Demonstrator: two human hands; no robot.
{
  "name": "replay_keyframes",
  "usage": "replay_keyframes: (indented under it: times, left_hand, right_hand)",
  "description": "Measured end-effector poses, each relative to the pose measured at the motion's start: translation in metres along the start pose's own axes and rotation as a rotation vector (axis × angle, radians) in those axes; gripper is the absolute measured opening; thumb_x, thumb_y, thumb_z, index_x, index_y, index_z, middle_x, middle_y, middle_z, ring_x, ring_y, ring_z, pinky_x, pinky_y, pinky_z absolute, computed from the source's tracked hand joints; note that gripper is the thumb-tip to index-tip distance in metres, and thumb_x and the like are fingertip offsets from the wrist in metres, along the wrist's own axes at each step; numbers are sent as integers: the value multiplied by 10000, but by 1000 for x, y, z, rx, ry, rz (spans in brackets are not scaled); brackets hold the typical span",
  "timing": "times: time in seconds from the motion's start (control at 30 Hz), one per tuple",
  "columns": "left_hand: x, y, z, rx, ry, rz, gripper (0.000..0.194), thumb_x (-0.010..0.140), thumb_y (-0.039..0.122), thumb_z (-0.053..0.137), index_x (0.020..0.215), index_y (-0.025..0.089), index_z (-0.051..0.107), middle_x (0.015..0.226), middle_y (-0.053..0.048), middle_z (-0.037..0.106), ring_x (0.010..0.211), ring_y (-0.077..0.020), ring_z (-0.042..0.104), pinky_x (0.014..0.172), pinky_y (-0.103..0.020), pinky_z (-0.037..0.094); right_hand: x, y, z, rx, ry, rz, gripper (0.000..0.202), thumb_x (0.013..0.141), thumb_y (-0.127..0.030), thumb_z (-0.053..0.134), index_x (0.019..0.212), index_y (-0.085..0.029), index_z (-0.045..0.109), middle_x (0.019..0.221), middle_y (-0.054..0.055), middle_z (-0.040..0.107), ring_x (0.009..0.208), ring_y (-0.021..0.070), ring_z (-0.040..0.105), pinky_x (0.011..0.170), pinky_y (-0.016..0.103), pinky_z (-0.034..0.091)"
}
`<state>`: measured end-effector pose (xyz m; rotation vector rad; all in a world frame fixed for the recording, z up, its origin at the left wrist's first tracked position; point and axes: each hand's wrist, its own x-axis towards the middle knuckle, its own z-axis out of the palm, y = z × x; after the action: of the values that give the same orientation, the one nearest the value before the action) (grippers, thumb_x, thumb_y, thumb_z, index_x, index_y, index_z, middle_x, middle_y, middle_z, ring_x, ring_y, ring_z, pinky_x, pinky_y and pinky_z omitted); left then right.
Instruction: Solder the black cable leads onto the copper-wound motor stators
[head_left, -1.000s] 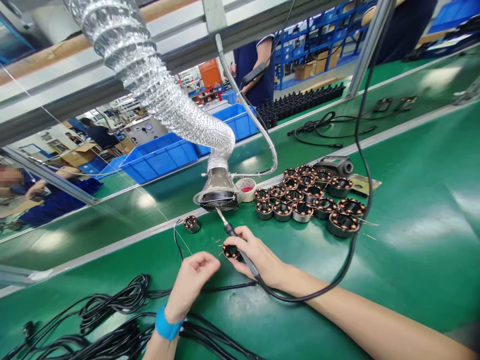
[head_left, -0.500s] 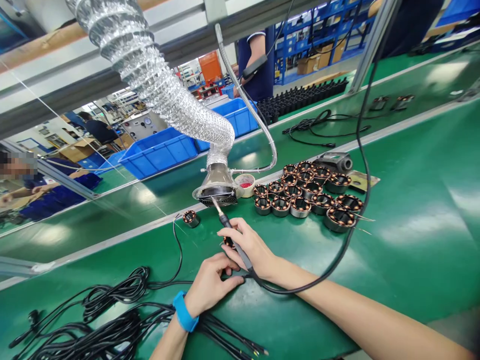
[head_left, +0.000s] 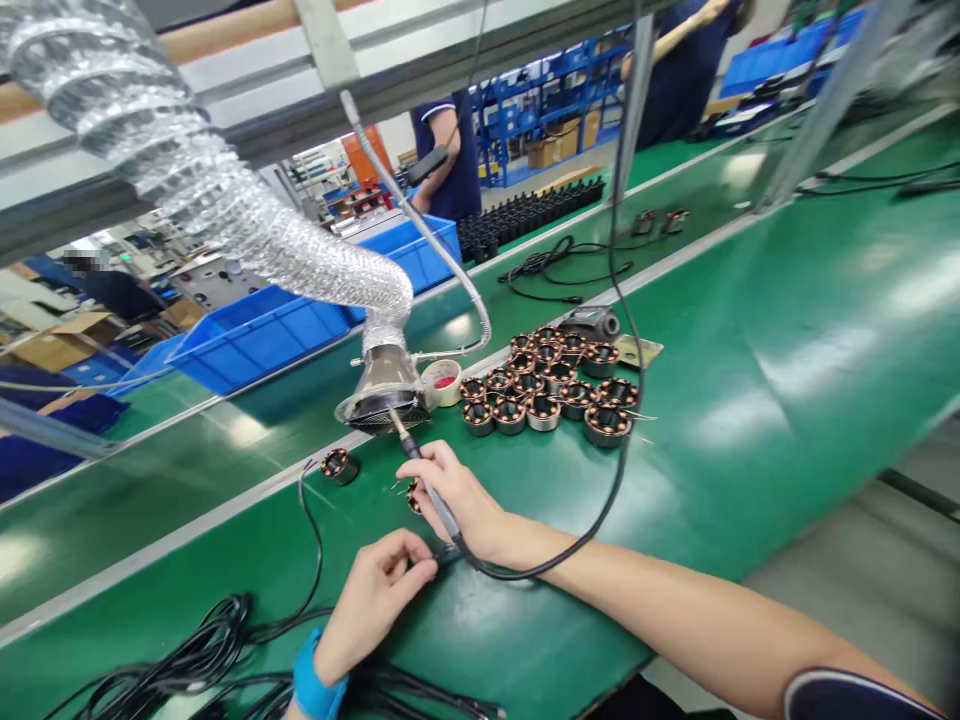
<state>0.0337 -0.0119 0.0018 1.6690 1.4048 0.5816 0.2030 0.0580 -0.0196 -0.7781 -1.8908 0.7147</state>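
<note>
The right hand (head_left: 466,508) has its grip closed round the handle of a soldering iron (head_left: 441,508), and the same fingers steady a copper-wound ring (head_left: 413,498) low beside the handle, most of it hidden behind them. The left hand (head_left: 381,598), with a blue wristband (head_left: 319,678) below it, is drawn to a pinch, thumb and forefinger meeting on a thin black cable (head_left: 448,553) just beside the right hand. Whether that cable touches the ring's fine wires I cannot tell, as the fingers cover the spot.

The step in hand looks like lining up cable and ring, with the iron kept ready: its tip points up and away from both, towards the mouth of the fume hood (head_left: 386,388). To my eye, the next move calls for a steady left pinch, the ring's wire ends kept free, and the hot tip held well off the fingers.

Further out, a single wound ring (head_left: 340,466) sits apart on the green bench (head_left: 720,450), left of the hood. To the hood's right stand a roll of tape (head_left: 442,383) and a close group of similar rings (head_left: 543,412). Coiled black cables (head_left: 199,645) lie at the near left.
</note>
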Motion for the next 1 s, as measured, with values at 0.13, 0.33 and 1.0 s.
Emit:
replay_keyframes:
  times: [0.13, 0.33, 1.0]
  left_hand:
    - [-3, -2, -11, -252, 98, -42, 308, 760, 443, 759, 804, 152, 671, 709, -32, 646, 651, -149, 565, 625, -233, 431]
    - [-4, -10, -17, -456, 287, -94, 428, 629, 454, 856, 876, 125, 737, 652, -52, 669, 623, -161, 581, 560, -222, 435]
    - [2, 0, -9, -623, 354, -73, 352, 780, 414, 771, 989, 136, 719, 612, 14, 598, 454, -30, 336, 421, -165, 216]
  right_hand:
    - [-3, -2, 0, -9, 22, -3, 472, 776, -60, 566, 1197, -274, 567, 1104, 34, 473, 731, 86, 554, 727, 222, 509]
    - [-5, -1, 0, -54, -16, -62, 421, 799, -128, 628, 1192, -276, 591, 1118, 40, 486, 709, 78, 523, 723, 211, 499]
    - [-3, -16, 6, -7, 129, -120, 432, 760, -33, 573, 1141, -235, 569, 1057, 52, 489, 855, 149, 585, 797, 302, 532]
